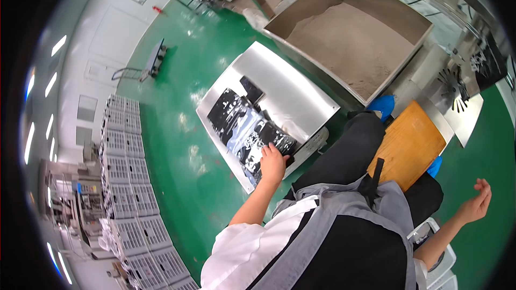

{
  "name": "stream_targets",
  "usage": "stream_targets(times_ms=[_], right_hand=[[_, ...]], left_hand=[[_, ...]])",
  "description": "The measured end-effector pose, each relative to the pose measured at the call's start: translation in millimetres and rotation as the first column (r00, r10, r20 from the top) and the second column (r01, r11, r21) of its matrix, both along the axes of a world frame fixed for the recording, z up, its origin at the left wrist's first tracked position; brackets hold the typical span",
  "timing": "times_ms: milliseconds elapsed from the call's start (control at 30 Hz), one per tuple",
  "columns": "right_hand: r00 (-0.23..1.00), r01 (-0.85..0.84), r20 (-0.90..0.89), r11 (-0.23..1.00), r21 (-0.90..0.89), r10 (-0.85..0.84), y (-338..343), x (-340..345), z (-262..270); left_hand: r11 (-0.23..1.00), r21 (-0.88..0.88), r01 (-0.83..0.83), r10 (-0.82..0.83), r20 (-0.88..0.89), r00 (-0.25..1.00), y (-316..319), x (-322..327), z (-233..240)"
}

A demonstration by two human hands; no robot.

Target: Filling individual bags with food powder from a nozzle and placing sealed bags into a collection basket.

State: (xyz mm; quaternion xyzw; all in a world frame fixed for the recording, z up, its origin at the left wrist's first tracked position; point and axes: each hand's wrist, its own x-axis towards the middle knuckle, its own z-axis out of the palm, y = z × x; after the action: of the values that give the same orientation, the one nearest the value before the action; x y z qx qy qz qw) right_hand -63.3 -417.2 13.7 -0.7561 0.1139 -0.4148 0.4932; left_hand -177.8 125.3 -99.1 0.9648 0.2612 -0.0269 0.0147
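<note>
My left hand point(274, 164) is at the near end of a pile of glossy black printed plastic bags point(258, 137). Its fingertips rest on the film, with the thumb apart from the fingers. The bags lie along the left part of a stainless steel table point(298, 92), and a pale bluish patch crosses their middle. Beside them sits a flat dark rectangular object point(252, 89). Out to the right, my right hand point(475, 203) is in the air with loosely bent fingers and nothing visible in it. Between my legs is a yellow-brown wooden board point(411, 145).
Beyond the table stands a large steel bin point(278, 34) of greyish-brown powder point(350, 44). A steel machine point(463, 56) with dark finger-like parts is at right. A white plastic container point(443, 257) stands below my right arm. Stacked grey crates point(137, 193) and a trolley point(153, 60) are left.
</note>
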Motion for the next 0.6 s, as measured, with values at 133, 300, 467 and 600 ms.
stream_targets(times_ms=[133, 300, 467, 600], right_hand=[[0.938, -0.289, 0.13, 0.931, -0.225, 0.322, 75.1, 19.6, 24.0], [0.824, -0.511, 0.085, 0.8, -0.315, 0.56, 144.7, 24.7, 37.9], [0.786, -0.582, 0.028, 0.754, -0.305, 0.617, 158.0, 17.7, 35.9], [0.798, -0.598, -0.052, 0.777, -0.196, 0.601, 145.8, 12.0, 24.3]], left_hand=[[0.999, -0.035, 0.03, -0.032, -0.077, 0.996, 21.3, -18.4, 23.2], [0.991, -0.016, 0.13, -0.129, 0.028, 0.991, 30.6, -13.4, 48.4], [0.951, -0.299, 0.072, -0.122, -0.154, 0.98, 54.6, -13.1, 44.0], [0.936, -0.342, 0.084, -0.202, -0.327, 0.923, 84.4, -7.3, 47.5]])
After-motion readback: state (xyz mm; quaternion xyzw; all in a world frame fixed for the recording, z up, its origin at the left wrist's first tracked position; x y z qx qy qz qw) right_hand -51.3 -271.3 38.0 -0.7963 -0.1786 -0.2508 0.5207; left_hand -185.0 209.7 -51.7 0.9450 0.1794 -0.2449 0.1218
